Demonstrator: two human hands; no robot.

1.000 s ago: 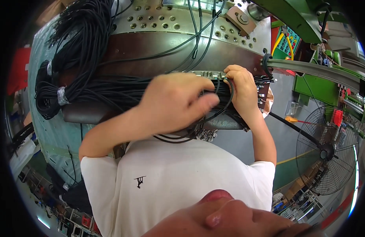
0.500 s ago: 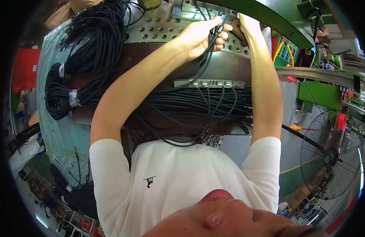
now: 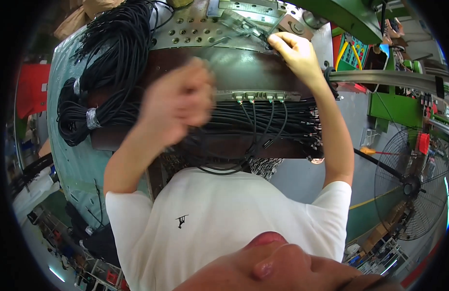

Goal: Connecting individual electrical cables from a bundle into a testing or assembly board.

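Observation:
My right hand (image 3: 298, 54) is at the upper right, thumb and fingers pinched on the near end of a tilted metal strip (image 3: 245, 25), blurred, with dark pieces at that end. My left hand (image 3: 180, 102) is smeared by motion over the dark brown board (image 3: 224, 68), so I cannot tell what its fingers hold. Between the hands and my body lies a slotted metal bar (image 3: 258, 96), with several small connectors seated in it and black cables looping from them. Under it runs a thick bundle of black cables (image 3: 295, 119).
A perforated metal plate (image 3: 200, 24) lies behind the board. Tied bundles of black cable (image 3: 117, 53) stand on the left over a pale green sheet (image 3: 69, 165). A green machine arm (image 3: 341, 17) overhangs the upper right; a floor fan (image 3: 409, 186) is at right.
My left hand has swung down and left, away from the black cables it held. My right hand has come nearer, into view, on a tilted metal strip.

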